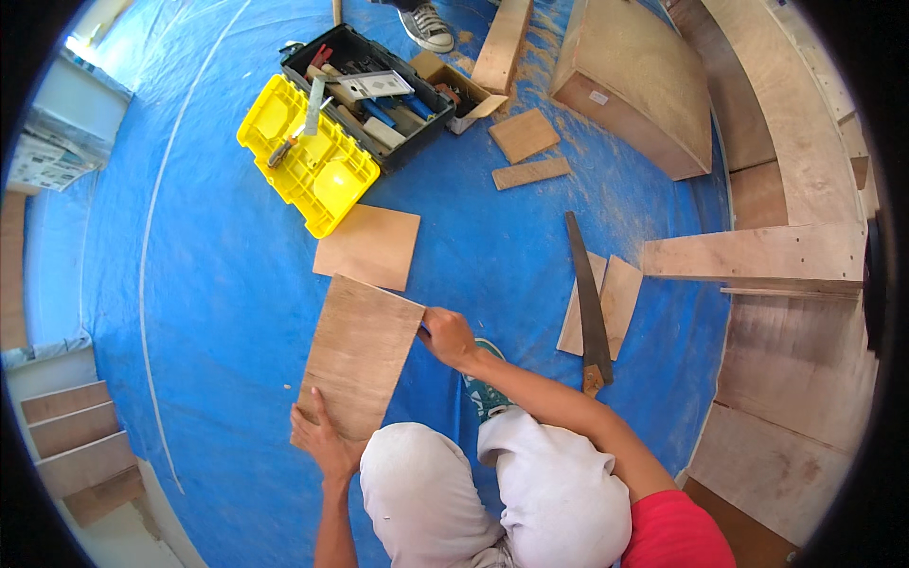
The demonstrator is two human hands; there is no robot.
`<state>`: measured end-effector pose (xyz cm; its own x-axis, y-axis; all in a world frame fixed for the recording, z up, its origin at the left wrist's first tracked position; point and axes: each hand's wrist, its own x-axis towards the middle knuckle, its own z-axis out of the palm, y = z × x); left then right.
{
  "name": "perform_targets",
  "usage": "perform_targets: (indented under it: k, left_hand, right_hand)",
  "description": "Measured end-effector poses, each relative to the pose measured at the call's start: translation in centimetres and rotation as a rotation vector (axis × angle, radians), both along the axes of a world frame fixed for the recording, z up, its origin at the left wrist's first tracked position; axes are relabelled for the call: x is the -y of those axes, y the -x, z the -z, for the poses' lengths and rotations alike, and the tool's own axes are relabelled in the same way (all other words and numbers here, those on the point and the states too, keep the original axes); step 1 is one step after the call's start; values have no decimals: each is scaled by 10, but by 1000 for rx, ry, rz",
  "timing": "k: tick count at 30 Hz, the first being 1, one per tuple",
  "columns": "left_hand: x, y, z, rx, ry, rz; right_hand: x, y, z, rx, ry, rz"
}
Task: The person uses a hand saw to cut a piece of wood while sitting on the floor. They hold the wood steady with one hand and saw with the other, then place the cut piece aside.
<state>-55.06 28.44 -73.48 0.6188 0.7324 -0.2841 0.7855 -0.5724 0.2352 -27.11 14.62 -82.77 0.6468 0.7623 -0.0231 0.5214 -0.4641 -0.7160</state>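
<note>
I grip a rectangular plywood board [360, 350] by two sides above my bent knees in white trousers. My left hand [322, 435] has its fingers on the lower left edge, and my right hand [447, 336] holds the upper right corner. Just beyond the board's top lies a second plywood square [369, 241] on the blue sheet. To the right of my right hand, a handsaw [587, 293] with a wooden handle lies across two narrow boards [622, 308].
A black toolbox [421, 99] with tools and an open yellow lid [336, 189] sits ahead, beside a cardboard box [431, 71]. Offcuts [525, 137] and a plywood box [630, 114] lie upper right. Another person's shoe [426, 28] is at top. Wooden structures [748, 251] line the right side.
</note>
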Motion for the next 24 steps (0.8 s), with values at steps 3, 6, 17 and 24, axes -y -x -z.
perform_targets:
  k: [3,6,17,24]
  left_hand:
    - [4,7,18,-46,-26,-6]
    - [7,14,23,-18,-80,13]
    - [24,36,42,-18,-79,-28]
    - [35,42,47,31,-66,-81]
  right_hand:
    - [2,2,-2,-16,7,63]
    - [4,3,-6,32,-38,95]
    - [5,2,-2,104,-133,33]
    - [5,0,-2,49,-138,19]
